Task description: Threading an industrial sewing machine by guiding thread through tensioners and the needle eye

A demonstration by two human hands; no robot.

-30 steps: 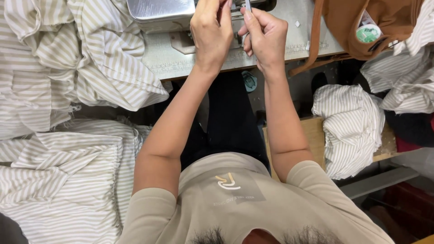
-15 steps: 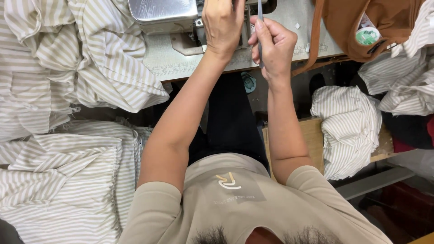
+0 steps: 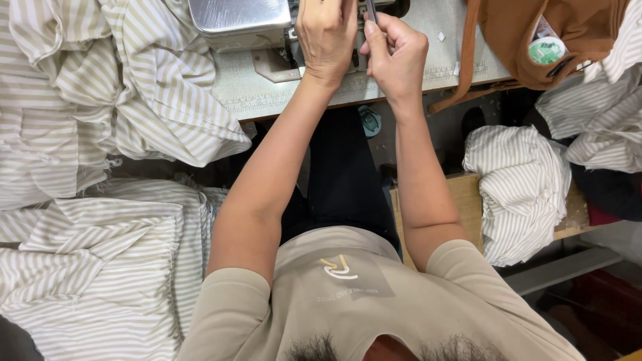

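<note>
- At 12 o'clock, on the sewing table, the left hand rests palm down by the sewing machine; I cannot tell what it grips.
- The right hand is closed on a thin metal tool.
- Striped cloth lies at 10 o'clock.
- A brown bag hangs at 2 o'clock.

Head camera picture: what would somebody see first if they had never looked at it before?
First, two bare arms reaching up the middle to the sewing machine at the top edge, where the left hand lies flat and the right hand pinches a thin dark tool. Next, heaps of beige-and-white striped cloth fill the left side, with another striped bundle at the right. A brown bag sits in the top right corner.
</note>
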